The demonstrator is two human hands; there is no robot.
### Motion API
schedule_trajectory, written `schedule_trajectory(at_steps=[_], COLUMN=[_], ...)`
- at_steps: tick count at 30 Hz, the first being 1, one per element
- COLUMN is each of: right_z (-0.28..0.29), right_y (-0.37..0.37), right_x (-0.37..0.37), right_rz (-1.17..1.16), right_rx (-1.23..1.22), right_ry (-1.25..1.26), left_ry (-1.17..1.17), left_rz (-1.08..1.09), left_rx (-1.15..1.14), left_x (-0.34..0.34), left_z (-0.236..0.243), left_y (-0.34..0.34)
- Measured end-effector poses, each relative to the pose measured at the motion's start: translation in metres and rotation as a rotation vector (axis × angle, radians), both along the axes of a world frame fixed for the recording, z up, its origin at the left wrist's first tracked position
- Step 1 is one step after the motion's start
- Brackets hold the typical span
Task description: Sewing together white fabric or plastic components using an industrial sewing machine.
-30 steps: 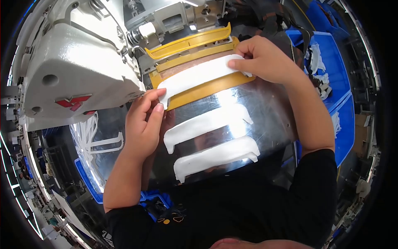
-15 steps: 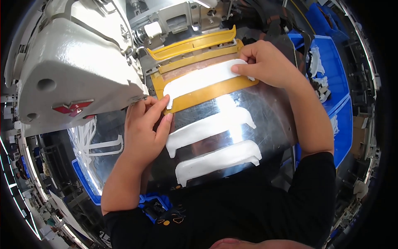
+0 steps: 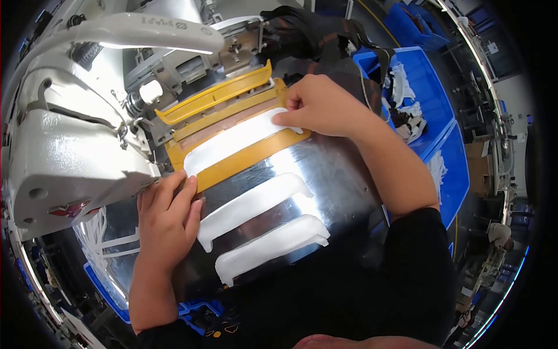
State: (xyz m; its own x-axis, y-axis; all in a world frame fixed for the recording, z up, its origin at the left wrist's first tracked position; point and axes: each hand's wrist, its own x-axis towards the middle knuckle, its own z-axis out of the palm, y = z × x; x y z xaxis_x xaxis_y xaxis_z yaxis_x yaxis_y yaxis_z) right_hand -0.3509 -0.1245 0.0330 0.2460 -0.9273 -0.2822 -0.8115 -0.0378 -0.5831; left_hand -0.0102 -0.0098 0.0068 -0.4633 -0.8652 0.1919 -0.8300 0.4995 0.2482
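A white, collar-shaped fabric piece lies on a yellow template plate in front of the machine. My right hand pinches its right end between thumb and bent fingers. At the other end, my left hand has its fingers stretched out, the fingertips touching the piece's left tip and the plate's corner; its thumb stands apart. Behind the piece rises the plate's raised yellow bar. Closer to me, two similar white pieces, a farther one and a nearer one, rest on the shiny metal table.
A large white sewing machine stands close on the left, beside my left hand. White strips hang at the table's left. Blue bins with white and dark cloth scraps stand at the right. Dark straps or bags lie behind the plate.
The whole view has shifted, so the table, plate and pieces sit farther left and lower. My left thumb has come away from the piece's left end; my right pinch stays put.
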Motion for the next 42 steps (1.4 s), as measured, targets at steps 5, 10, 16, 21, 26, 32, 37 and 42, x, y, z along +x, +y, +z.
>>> schedule_trajectory(at_steps=[5,10,16,21,26,32,37,42], right_z=[0.002,0.010,0.024,0.021,0.010,0.023,0.029,0.018], right_y=[-0.001,-0.001,0.001,0.009,0.018,0.020,0.028,0.015], right_x=[0.001,0.002,-0.009,-0.024,-0.032,-0.027,-0.026,-0.034], right_rz=[0.000,-0.009,0.084,0.321,0.565,0.567,0.553,0.581], right_rx=[0.049,0.066,0.035,-0.151,-0.327,-0.261,-0.303,-0.391], right_ry=[0.045,0.090,0.236,0.169,0.180,0.276,0.283,0.221], left_ry=[-0.058,-0.058,-0.066,-0.059,-0.058,-0.091,-0.136,-0.112], left_rz=[-0.044,-0.076,-0.068,-0.065,-0.066,-0.075,-0.088,-0.105], left_rx=[0.044,0.044,0.031,0.042,0.056,0.047,0.012,-0.014], left_x=[0.001,0.000,-0.004,-0.004,-0.005,-0.001,-0.001,-0.001], left_z=[0.001,0.004,0.003,0.003,0.006,0.007,0.010,0.006], left_y=[-0.005,-0.006,-0.005,-0.007,-0.008,-0.005,-0.004,-0.007])
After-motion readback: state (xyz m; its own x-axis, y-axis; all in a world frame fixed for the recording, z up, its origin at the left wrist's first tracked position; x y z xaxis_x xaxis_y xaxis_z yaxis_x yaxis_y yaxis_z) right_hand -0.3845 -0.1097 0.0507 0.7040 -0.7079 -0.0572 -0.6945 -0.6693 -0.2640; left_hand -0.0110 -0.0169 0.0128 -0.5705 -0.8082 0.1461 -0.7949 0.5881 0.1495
